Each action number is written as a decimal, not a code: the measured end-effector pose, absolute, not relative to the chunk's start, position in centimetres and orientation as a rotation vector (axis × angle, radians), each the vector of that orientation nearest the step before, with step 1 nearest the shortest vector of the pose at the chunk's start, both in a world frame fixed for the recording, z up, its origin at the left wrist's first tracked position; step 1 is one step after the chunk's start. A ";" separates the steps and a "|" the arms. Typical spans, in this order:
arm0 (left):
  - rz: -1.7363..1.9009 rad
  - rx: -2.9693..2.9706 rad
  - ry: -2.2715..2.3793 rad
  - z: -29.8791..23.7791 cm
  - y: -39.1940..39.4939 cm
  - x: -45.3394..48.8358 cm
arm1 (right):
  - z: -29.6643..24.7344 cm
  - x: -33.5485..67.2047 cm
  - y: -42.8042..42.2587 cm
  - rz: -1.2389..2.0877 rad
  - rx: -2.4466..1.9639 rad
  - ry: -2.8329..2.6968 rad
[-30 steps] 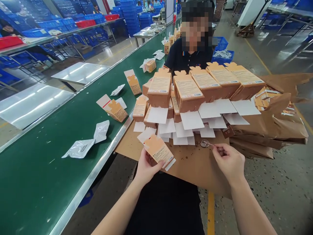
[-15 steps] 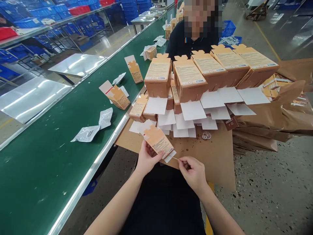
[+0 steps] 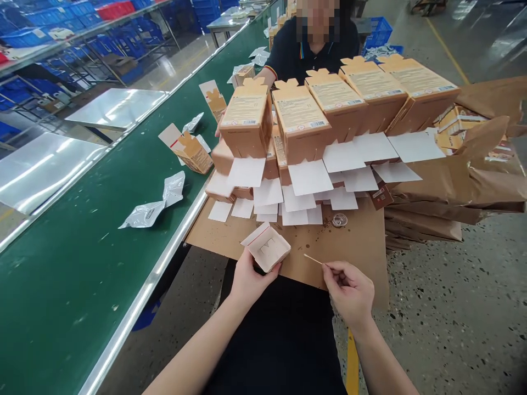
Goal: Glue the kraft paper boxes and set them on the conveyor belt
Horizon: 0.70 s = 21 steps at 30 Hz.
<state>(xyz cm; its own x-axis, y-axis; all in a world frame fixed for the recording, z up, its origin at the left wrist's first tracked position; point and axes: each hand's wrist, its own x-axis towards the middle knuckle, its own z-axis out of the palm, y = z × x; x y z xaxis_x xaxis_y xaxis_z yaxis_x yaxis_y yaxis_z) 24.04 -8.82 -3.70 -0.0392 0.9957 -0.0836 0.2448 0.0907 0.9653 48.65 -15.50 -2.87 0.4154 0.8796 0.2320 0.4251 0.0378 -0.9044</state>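
Note:
My left hand [image 3: 247, 280] grips a small orange carton [image 3: 268, 249] tipped so its open end faces me, with a white flap at its left. My right hand [image 3: 349, 288] pinches a thin wooden stick [image 3: 313, 259] whose tip points left toward the carton, a short gap away. Both hands hover over a brown cardboard sheet [image 3: 362, 252] lying across my lap. A small clear round lid [image 3: 339, 220] rests on that sheet beyond the stick. Behind it, several orange cartons [image 3: 300, 118] with white flaps hanging open are stacked in rows.
A green conveyor belt [image 3: 82, 274] runs along the left, carrying silver foil pouches [image 3: 152, 208] and a few loose cartons [image 3: 191, 153]. Another person in a dark shirt [image 3: 296, 49] sits beyond the stack. Brown paper bags [image 3: 465, 186] are piled at the right.
My left hand turned the carton from label-up to open end toward me. My right hand came from near the clear lid to the carton, then drew back right with the stick.

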 end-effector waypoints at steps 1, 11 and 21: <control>1.037 1.299 1.456 -3.5 -8.8 24.2 | -2.9 48.6 -15.6 0.517 -1.571 -1.188; 1.268 1.224 1.588 -1.1 -9.7 19.0 | -3.4 49.3 -16.2 0.385 -1.541 -1.181; 1.509 0.906 2.096 0.4 -2.2 -0.9 | -1.3 49.2 -14.4 0.456 -1.496 -1.101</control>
